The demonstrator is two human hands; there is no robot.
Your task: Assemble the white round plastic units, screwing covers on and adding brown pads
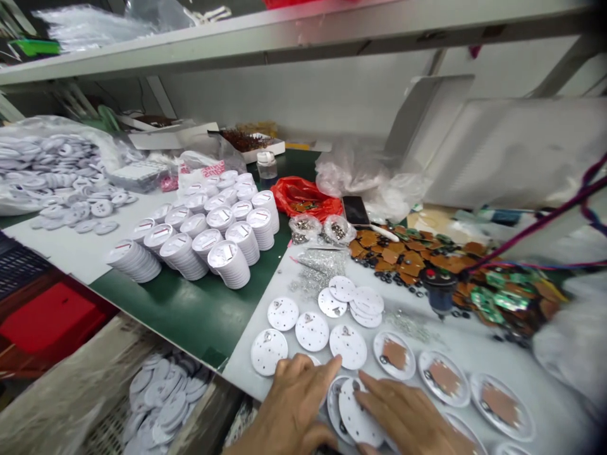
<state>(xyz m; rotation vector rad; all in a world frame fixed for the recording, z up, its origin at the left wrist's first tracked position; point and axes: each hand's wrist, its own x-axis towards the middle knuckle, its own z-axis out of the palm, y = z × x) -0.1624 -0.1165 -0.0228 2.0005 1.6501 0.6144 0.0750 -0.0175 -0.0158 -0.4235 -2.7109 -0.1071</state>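
Observation:
White round plastic discs lie on the pale work surface (256,316) at the front. My left hand (296,401) is beside a white disc (355,414), its index finger stretched toward the disc's upper left edge. My right hand (408,411) touches the right side of that disc, which overlaps another round piece beneath it. What the curled fingers of my left hand hold, if anything, is hidden. Further right, round white pieces with brown boards (443,377) sit in a row. Several plain discs with small holes (312,331) lie just beyond my left hand.
Stacks of white round cups (230,262) stand on the green mat. Brown and green circuit boards (412,259) are heaped at the back right, near a hanging electric screwdriver (440,291). A crate of discs (165,404) is below left; a shelf (237,47) crosses above.

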